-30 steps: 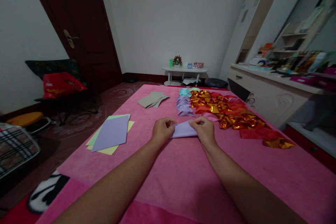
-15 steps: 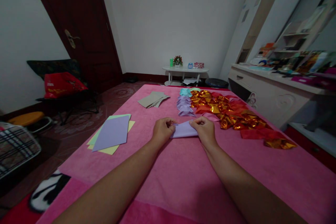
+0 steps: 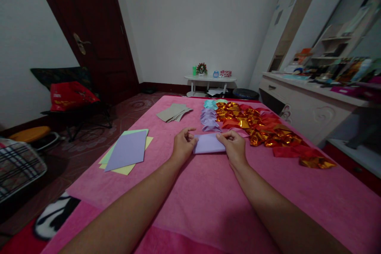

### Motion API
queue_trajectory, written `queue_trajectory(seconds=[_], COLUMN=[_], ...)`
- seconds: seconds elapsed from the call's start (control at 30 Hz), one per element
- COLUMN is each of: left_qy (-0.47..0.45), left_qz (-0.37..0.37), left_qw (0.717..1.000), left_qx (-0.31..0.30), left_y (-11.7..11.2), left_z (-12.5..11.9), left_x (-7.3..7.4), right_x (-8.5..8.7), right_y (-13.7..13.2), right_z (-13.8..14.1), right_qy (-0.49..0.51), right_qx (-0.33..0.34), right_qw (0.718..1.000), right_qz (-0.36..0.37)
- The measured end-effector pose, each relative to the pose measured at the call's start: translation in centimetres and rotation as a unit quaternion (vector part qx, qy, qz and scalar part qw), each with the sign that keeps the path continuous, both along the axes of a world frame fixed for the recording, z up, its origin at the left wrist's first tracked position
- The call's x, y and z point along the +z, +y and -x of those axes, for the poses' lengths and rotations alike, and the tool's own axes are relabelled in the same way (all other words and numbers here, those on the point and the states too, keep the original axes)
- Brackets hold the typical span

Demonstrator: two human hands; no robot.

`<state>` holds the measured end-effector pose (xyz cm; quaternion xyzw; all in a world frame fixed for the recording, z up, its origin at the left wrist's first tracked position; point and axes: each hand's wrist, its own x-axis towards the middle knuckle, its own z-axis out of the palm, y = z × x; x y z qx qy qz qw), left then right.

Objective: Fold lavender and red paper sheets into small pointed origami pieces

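A folded lilac paper (image 3: 208, 144) lies on the pink cloth (image 3: 202, 202) between my hands. My left hand (image 3: 183, 144) pinches its left end, index finger lifted a little. My right hand (image 3: 233, 145) grips its right end with curled fingers. Just beyond the paper runs a row of finished lilac folded pieces (image 3: 208, 121) with a light blue piece (image 3: 210, 104) at its far end. To the left lies a stack of flat sheets, lilac on top of green and yellow (image 3: 127, 151).
Shiny gold and red folded foil pieces (image 3: 262, 127) stretch along the right side. Grey card pieces (image 3: 174, 112) lie at the far middle. A dark chair with a red bag (image 3: 69, 96) stands left, a small white table (image 3: 209, 80) behind, a white cabinet (image 3: 309, 107) right.
The lilac paper has gone from a raised pointed shape to a flatter rectangle on the cloth. My left index finger has lifted. Both hands stayed in place.
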<state>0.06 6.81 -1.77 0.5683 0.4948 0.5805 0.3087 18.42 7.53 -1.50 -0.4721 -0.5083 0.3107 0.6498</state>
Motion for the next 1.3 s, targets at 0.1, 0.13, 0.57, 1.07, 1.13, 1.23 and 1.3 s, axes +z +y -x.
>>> queue_trajectory(seconds=[0.1,0.13,0.57,1.07,1.13,1.23,1.3], left_qy=[-0.092,-0.114,-0.183,-0.185,-0.182,-0.183,-0.183], left_qz=[0.006,0.009,0.023,0.025,0.026,0.025,0.025], left_qw=[0.996,0.993,0.983,0.982,0.982,0.982,0.982], left_qx=[-0.011,-0.016,-0.023,-0.031,-0.036,-0.041,-0.044], left_y=[-0.2,-0.3,-0.4,-0.6,-0.6,-0.7,-0.7], left_z=[-0.1,-0.1,0.1,0.0,0.0,-0.1,-0.1], left_x=[0.6,0.8,1.2,1.5,1.5,1.5,1.4], right_x=[0.4,0.5,0.7,0.4,0.2,0.1,0.0], right_y=[-0.1,-0.1,-0.3,0.0,0.1,0.2,0.2], right_z=[0.0,0.0,0.2,-0.1,-0.2,-0.3,-0.3], right_qy=[0.03,0.031,0.048,0.123,0.122,0.119,0.116], right_qx=[0.013,0.017,0.047,0.063,0.056,0.048,0.043], right_qw=[0.999,0.998,0.998,0.99,0.991,0.992,0.992], right_qz=[-0.037,-0.047,-0.006,0.031,0.026,0.021,0.018])
